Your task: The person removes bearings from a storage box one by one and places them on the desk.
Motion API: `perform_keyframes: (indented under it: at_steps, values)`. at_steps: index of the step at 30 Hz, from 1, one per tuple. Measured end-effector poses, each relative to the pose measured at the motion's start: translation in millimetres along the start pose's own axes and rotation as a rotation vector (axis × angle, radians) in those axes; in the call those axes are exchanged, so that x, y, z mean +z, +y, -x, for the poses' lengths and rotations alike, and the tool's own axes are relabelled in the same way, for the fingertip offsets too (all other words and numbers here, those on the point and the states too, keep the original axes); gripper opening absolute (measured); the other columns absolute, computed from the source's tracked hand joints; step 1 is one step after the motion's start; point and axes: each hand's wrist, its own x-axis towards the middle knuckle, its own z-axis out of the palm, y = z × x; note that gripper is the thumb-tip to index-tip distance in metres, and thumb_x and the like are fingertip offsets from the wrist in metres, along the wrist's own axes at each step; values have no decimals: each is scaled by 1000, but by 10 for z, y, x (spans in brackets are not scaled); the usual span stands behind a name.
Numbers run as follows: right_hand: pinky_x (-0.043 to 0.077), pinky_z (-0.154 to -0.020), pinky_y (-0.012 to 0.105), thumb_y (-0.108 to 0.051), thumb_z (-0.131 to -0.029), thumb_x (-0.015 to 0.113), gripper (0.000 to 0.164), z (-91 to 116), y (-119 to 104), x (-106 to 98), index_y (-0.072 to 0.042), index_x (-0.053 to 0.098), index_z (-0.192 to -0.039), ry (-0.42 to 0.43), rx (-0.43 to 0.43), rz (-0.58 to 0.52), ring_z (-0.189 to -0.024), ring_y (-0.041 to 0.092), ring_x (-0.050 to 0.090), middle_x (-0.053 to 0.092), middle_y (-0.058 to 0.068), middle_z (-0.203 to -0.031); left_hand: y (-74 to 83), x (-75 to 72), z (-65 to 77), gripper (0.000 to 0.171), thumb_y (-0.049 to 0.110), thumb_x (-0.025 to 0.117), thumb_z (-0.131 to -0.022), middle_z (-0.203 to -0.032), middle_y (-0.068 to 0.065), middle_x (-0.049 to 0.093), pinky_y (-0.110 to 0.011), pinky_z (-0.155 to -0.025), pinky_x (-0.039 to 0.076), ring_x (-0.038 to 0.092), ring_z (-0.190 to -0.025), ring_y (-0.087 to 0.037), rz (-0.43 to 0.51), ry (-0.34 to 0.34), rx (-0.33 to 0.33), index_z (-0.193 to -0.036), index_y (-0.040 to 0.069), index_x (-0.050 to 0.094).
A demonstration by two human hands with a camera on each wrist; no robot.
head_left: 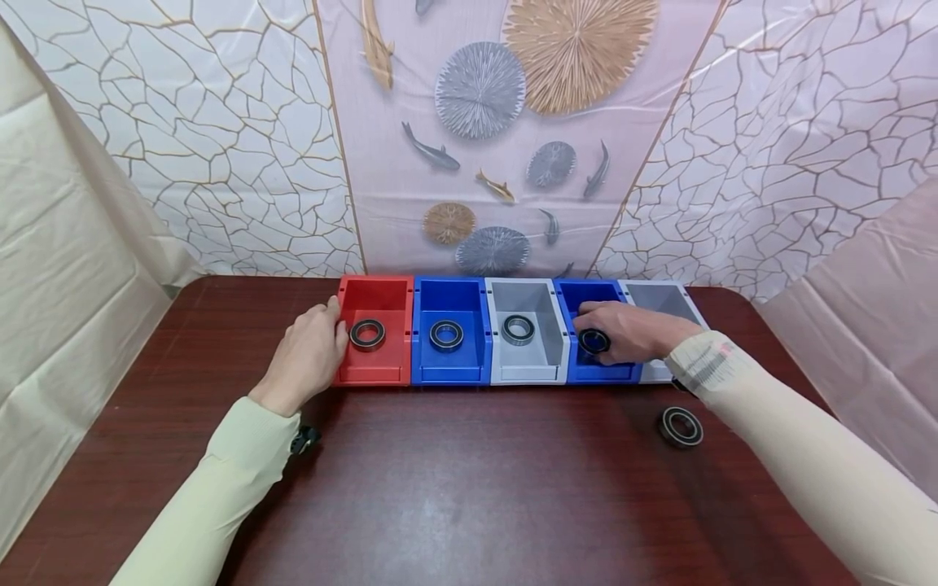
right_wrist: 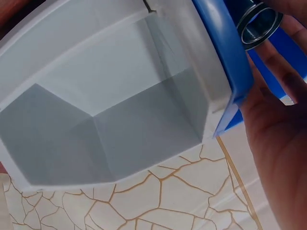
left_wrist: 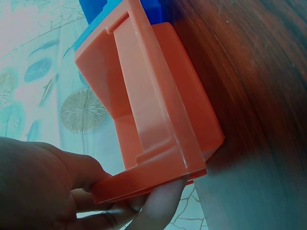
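My left hand [head_left: 304, 358] grips the left side wall of the red bin [head_left: 374, 374]. In the left wrist view its thumb and fingers lie on either side of the red wall [left_wrist: 144, 179]. My right hand [head_left: 626, 330] reaches into the right-hand blue bin [head_left: 604, 374] and holds a ball bearing [head_left: 593, 341] by its edge. The right wrist view shows that bearing [right_wrist: 261, 26] at the top right, beside the fingers and tilted. Single bearings lie flat in the red bin [head_left: 367, 334], the left blue bin [head_left: 446, 335] and the middle grey bin [head_left: 518, 330].
The bins stand side by side in a row at the table's back edge. At the right end is another grey bin [head_left: 663, 301], partly behind the right forearm. One more bearing [head_left: 681, 427] lies on the dark wooden table [head_left: 454, 480]. A patterned cloth [head_left: 476, 179] hangs behind.
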Motion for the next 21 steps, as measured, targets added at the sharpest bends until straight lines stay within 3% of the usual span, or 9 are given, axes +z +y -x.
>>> perform_keyframes:
  at_steps: [5,14,21]
  values:
    - [59,-85,45,-6,-78,83,31,34,-36,-74,-20,68,-101,-17,23,-5,-99,22,62,62,5,-104,-7,-1,4,56,13,51,-103,-117,-29,60,-58,-90,56,63,-101,-44,-3,2,-1,-152,-10,37]
    - [58,-93,49,-8,-85,79,35,174,-79,-227,-27,72,-114,-36,129,-115,-108,25,63,60,4,-121,-3,11,-7,56,14,51,-103,-118,-28,60,-56,-87,57,63,-100,-42,2,-4,-10,-153,-9,37]
    - [58,-87,42,-8,-84,80,35,246,-99,-287,-23,72,-114,7,73,-80,-101,20,63,60,2,-118,2,-1,4,56,14,50,-103,-119,-29,60,-57,-89,57,63,-101,-43,2,-2,-11,-153,-9,37]
